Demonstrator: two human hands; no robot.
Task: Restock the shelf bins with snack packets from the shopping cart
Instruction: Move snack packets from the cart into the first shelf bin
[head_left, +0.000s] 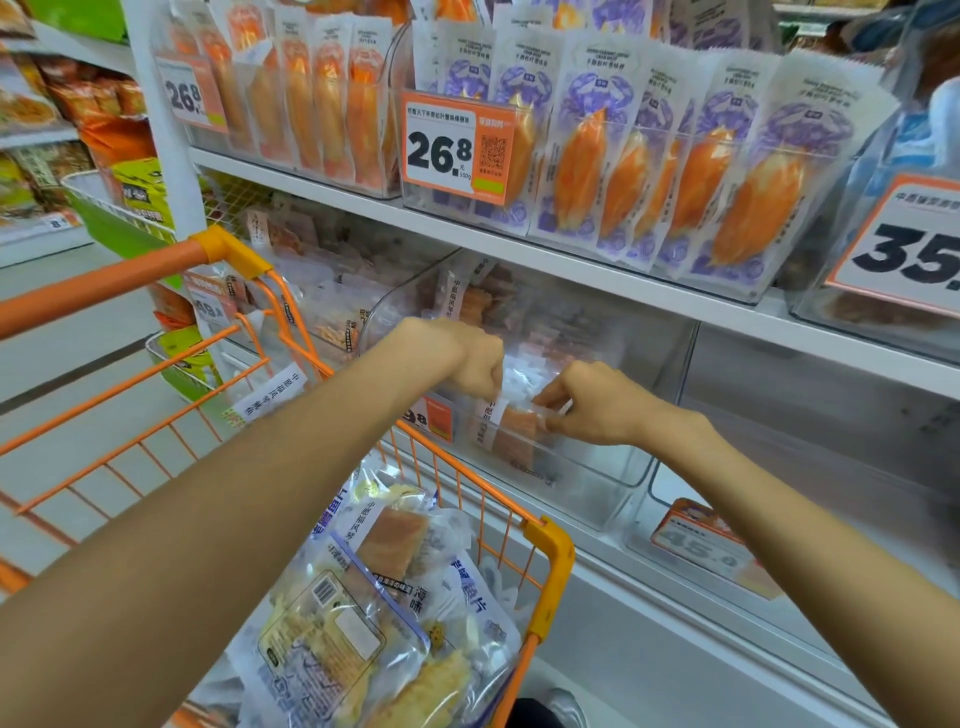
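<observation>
Clear plastic forms the shelf bin (587, 483) on the lower white shelf, and both hands are inside its open top. The left hand (470, 358) is clenched over the bin's rear portion, knuckles toward the camera, its grip closed on the upper edge of a clear snack packet (511, 431) with an orange-brown strip inside and a white label strip down its left side. The right hand (592, 402) pinches the same packet from the right, fingertips (545, 402) on its upper edge. The packet stands roughly upright at the front of the bin, behind the transparent front wall, beside an orange-and-white price tag (431, 418) fixed to the bin's face. The orange wire shopping cart (545, 561) stands just left of the shelving, its yellow corner piece close to the shelf edge below the bin. In the cart lie several clear snack packets (374, 613) with blue print and pale yellow and orange contents, heaped against the near corner. On the upper shelf (519, 249), clear bins hold rows of white-and-purple crab stick packets (675, 171) standing upright, with an orange-framed price card reading 26.8 (457, 148) in front. A neighbouring bin to the left holds white-and-orange packets (322, 98). The motion blur on both hands limits finer detail of finger placement.
</observation>
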